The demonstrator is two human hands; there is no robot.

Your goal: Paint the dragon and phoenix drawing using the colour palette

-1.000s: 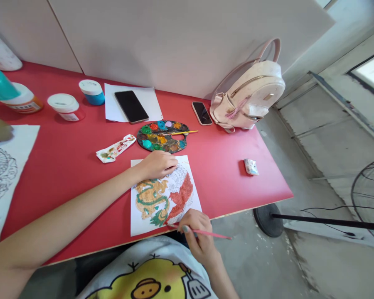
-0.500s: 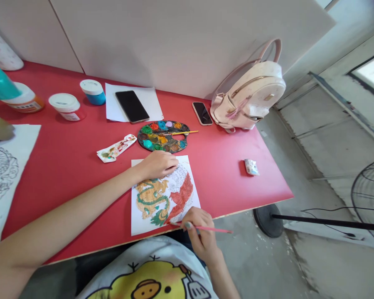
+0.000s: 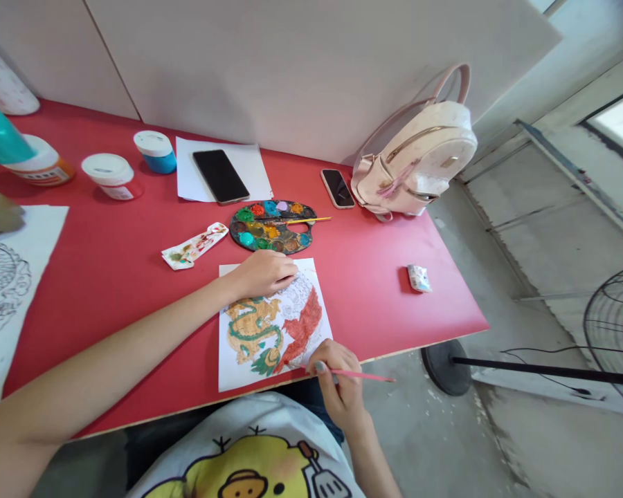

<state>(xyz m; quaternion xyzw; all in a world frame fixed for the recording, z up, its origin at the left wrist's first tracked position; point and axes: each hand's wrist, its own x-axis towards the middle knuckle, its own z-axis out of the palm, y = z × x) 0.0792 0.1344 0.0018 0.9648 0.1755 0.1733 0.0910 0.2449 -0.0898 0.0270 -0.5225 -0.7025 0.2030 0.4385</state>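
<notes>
My right hand (image 3: 338, 379) pinches a pink paintbrush (image 3: 366, 375) at the lower right corner of the drawing. The handle sticks out to the right past the table edge, and its tip by the paper is mostly hidden by my fingers. The sheet of paper (image 3: 233, 380) carries a dragon-like design, painted orange, green and red, with an unpainted lined part at the upper right. On the sheet's top edge rests my left hand (image 3: 267, 272), its fingers curled together with nothing visible in them. Just beyond it lies a paint palette (image 3: 273, 227) with a yellow-handled brush (image 3: 311, 220) across it.
A paint-stained tissue (image 3: 194, 247) lies left of the palette. Behind are a large phone (image 3: 221, 176) on white paper, a smaller phone (image 3: 337, 189) and a pink backpack (image 3: 420, 159). Paint jars (image 3: 111, 176) stand left; a small packet (image 3: 419, 278) sits right. A fan (image 3: 617, 339) stands beyond the table.
My right hand has shifted slightly right and up, carrying the paintbrush with it. My left hand stays in place on the paper.
</notes>
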